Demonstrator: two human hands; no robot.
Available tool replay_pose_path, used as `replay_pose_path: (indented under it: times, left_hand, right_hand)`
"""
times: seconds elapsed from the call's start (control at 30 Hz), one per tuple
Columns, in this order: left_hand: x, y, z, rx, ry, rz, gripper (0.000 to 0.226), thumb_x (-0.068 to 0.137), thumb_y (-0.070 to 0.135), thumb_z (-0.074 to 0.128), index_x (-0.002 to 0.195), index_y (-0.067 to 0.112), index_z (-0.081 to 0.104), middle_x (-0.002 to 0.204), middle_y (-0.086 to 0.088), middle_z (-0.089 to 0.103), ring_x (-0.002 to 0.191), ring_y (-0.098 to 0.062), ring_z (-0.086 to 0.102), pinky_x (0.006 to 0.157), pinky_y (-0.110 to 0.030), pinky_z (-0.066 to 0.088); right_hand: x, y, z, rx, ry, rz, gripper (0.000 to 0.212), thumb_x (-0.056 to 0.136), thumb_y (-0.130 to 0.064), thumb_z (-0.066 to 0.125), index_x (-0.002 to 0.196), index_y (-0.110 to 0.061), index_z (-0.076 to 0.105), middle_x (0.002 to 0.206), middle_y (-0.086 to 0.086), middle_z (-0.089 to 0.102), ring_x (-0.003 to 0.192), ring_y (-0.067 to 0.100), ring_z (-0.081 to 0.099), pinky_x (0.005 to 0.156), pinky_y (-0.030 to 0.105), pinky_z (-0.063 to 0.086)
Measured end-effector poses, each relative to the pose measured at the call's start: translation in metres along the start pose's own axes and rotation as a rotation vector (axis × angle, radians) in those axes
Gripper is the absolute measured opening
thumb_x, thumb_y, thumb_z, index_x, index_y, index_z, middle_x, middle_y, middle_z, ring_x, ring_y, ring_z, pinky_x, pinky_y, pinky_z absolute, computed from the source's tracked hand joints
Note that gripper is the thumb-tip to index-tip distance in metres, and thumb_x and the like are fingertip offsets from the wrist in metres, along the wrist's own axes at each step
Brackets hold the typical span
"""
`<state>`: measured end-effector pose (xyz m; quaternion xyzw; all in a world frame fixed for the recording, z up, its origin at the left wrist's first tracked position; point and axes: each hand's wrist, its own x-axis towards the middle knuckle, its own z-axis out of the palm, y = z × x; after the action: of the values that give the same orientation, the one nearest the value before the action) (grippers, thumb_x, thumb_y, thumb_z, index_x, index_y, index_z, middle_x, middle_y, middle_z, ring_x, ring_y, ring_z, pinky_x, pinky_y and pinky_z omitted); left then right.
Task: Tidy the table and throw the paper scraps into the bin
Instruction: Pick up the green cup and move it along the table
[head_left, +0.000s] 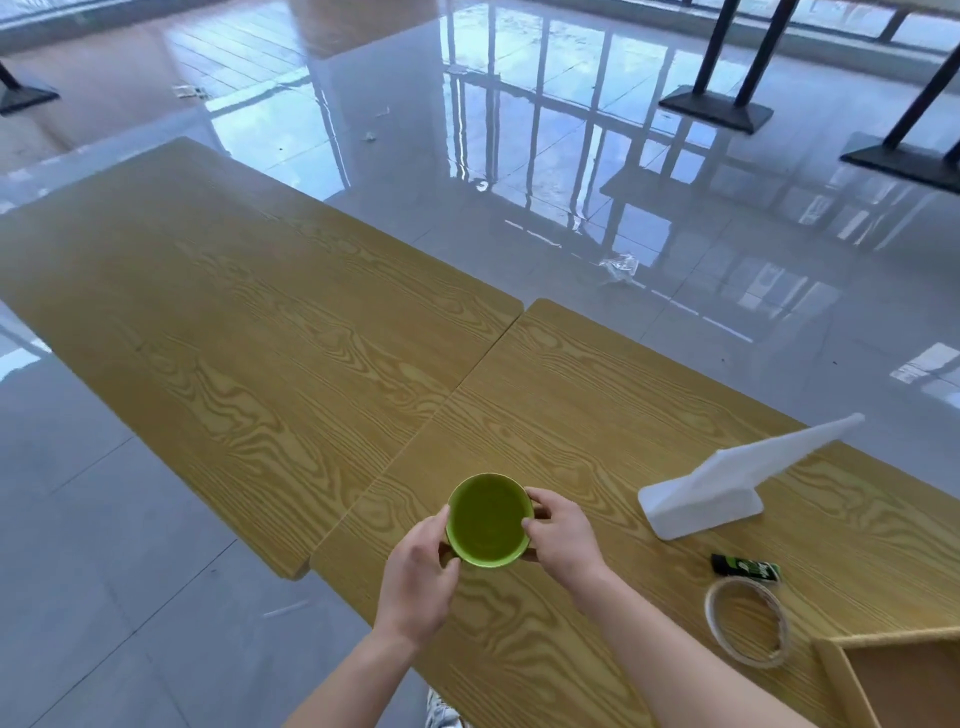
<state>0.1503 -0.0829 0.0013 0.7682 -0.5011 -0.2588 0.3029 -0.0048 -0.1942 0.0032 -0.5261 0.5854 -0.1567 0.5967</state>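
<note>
A small green bowl (487, 519) is at the near left part of the right wooden table (597, 415). My left hand (418, 582) grips its left rim and my right hand (563, 540) grips its right rim. The bowl looks empty inside. I cannot tell whether it rests on the table or is just above it. No paper scraps lie on the tabletops; a crumpled scrap (619, 267) lies on the floor beyond the table. No bin is in view.
A white folded stand (727, 483), a small black and green packet (745, 567), a roll of tape (748, 626) and a cardboard box corner (893, 675) sit at the right. A second wooden table (234, 322) adjoins on the left. Black table bases (717, 109) stand far right.
</note>
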Motion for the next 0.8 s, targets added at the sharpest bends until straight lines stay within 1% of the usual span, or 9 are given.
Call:
replay_pose_path:
  times: [0.07, 0.2, 0.3, 0.4, 0.53, 0.6, 0.67, 0.73, 0.8]
  left_hand:
    - [0.008, -0.014, -0.012, 0.004, 0.016, -0.01, 0.067, 0.077, -0.002, 0.067, 0.139, 0.021, 0.052, 0.106, 0.01, 0.064, 0.096, -0.006, 0.06, 0.082, -0.022, 0.051]
    - [0.023, -0.033, -0.031, 0.003, 0.03, -0.018, 0.069, 0.075, -0.001, 0.068, 0.137, 0.027, 0.052, 0.101, 0.017, 0.061, 0.091, -0.005, 0.058, 0.077, -0.014, 0.046]
    - [0.031, -0.045, -0.04, 0.0, 0.047, -0.037, 0.068, 0.076, 0.001, 0.067, 0.137, 0.03, 0.052, 0.099, 0.017, 0.061, 0.091, -0.004, 0.058, 0.077, -0.014, 0.045]
    - [0.036, -0.054, -0.047, -0.006, 0.052, -0.051, 0.066, 0.076, 0.004, 0.068, 0.135, 0.03, 0.053, 0.096, 0.016, 0.062, 0.09, -0.005, 0.059, 0.076, -0.016, 0.047]
    - [0.041, -0.062, -0.051, -0.021, 0.076, -0.075, 0.067, 0.076, 0.004, 0.07, 0.138, 0.025, 0.052, 0.102, 0.011, 0.065, 0.094, -0.009, 0.061, 0.078, -0.017, 0.048]
    - [0.042, -0.064, -0.053, -0.026, 0.082, -0.083, 0.069, 0.076, 0.004, 0.07, 0.139, 0.025, 0.051, 0.102, 0.013, 0.063, 0.092, -0.007, 0.06, 0.077, -0.015, 0.046]
    - [0.043, -0.066, -0.055, -0.035, 0.076, -0.084, 0.068, 0.076, 0.004, 0.07, 0.138, 0.026, 0.052, 0.102, 0.014, 0.063, 0.092, -0.006, 0.06, 0.078, -0.018, 0.049]
    - [0.043, -0.068, -0.057, -0.04, 0.073, -0.086, 0.067, 0.076, 0.004, 0.069, 0.138, 0.026, 0.052, 0.1, 0.014, 0.063, 0.091, -0.006, 0.06, 0.079, -0.023, 0.052]
    - [0.044, -0.069, -0.059, -0.037, 0.076, -0.102, 0.066, 0.077, 0.004, 0.068, 0.136, 0.027, 0.054, 0.099, 0.014, 0.062, 0.089, -0.006, 0.06, 0.078, -0.025, 0.052]
  right_hand:
    - [0.008, -0.009, 0.017, -0.012, -0.013, 0.006, 0.04, 0.095, -0.003, 0.053, 0.13, -0.02, 0.06, 0.113, 0.004, 0.065, 0.097, 0.019, 0.067, 0.076, 0.04, 0.063]
    - [0.024, -0.024, 0.044, -0.026, -0.014, 0.015, 0.042, 0.095, -0.003, 0.053, 0.134, -0.018, 0.057, 0.118, 0.006, 0.064, 0.101, 0.022, 0.066, 0.079, 0.041, 0.062]
    - [0.034, -0.031, 0.06, -0.042, -0.002, 0.016, 0.042, 0.095, -0.004, 0.053, 0.134, -0.019, 0.056, 0.119, 0.007, 0.064, 0.1, 0.022, 0.066, 0.078, 0.042, 0.062]
    - [0.042, -0.037, 0.072, -0.052, 0.011, 0.02, 0.035, 0.095, -0.005, 0.054, 0.127, -0.017, 0.058, 0.116, 0.007, 0.065, 0.097, 0.022, 0.066, 0.076, 0.042, 0.063]
    - [0.051, -0.041, 0.082, -0.067, 0.013, 0.025, 0.028, 0.095, -0.006, 0.054, 0.12, -0.016, 0.061, 0.112, 0.007, 0.067, 0.095, 0.022, 0.067, 0.074, 0.042, 0.063]
    - [0.054, -0.042, 0.086, -0.078, 0.013, 0.022, 0.028, 0.095, -0.006, 0.055, 0.119, -0.017, 0.062, 0.111, 0.007, 0.067, 0.093, 0.021, 0.068, 0.073, 0.041, 0.063]
    - [0.058, -0.043, 0.089, -0.091, 0.008, 0.018, 0.027, 0.094, -0.007, 0.055, 0.117, -0.018, 0.062, 0.11, 0.006, 0.068, 0.091, 0.02, 0.068, 0.072, 0.04, 0.063]
    - [0.06, -0.043, 0.093, -0.104, 0.002, 0.016, 0.026, 0.094, -0.008, 0.055, 0.116, -0.019, 0.063, 0.109, 0.006, 0.068, 0.092, 0.02, 0.068, 0.075, 0.042, 0.063]
    - [0.063, -0.043, 0.096, -0.128, -0.004, 0.01, 0.027, 0.092, -0.01, 0.056, 0.115, -0.021, 0.064, 0.109, 0.004, 0.069, 0.097, 0.022, 0.068, 0.083, 0.047, 0.06]
